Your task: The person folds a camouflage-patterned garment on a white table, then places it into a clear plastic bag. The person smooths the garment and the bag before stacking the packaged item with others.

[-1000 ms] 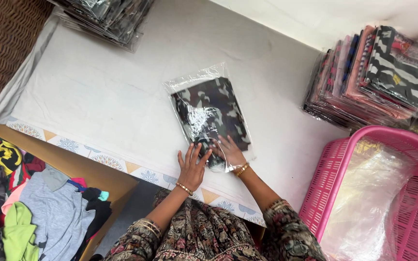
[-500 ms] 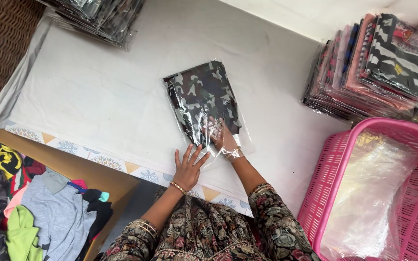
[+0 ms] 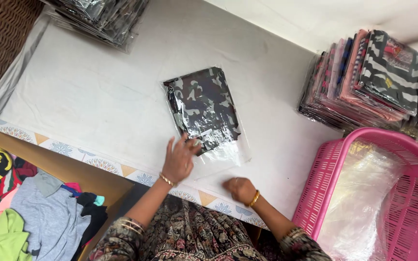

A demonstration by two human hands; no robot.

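From the head camera I see a white cloth-covered table (image 3: 83, 101), a pink plastic basket (image 3: 412, 203) at its right and stacks of bagged garments (image 3: 364, 79) behind. A camouflage garment in a clear bag (image 3: 204, 108) lies flat mid-table. My left hand (image 3: 179, 159) is spread open, fingertips on the bag's near edge. My right hand (image 3: 240, 189) rests loosely curled on the cloth, holding nothing.

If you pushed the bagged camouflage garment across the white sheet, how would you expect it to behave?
The bagged camouflage garment lies flat in a glossy clear bag, so it would probably slide easily. Folded cloth, so likely floppy and light when lifted. The empty bag end near the left hand looks crinkled and may fold over.
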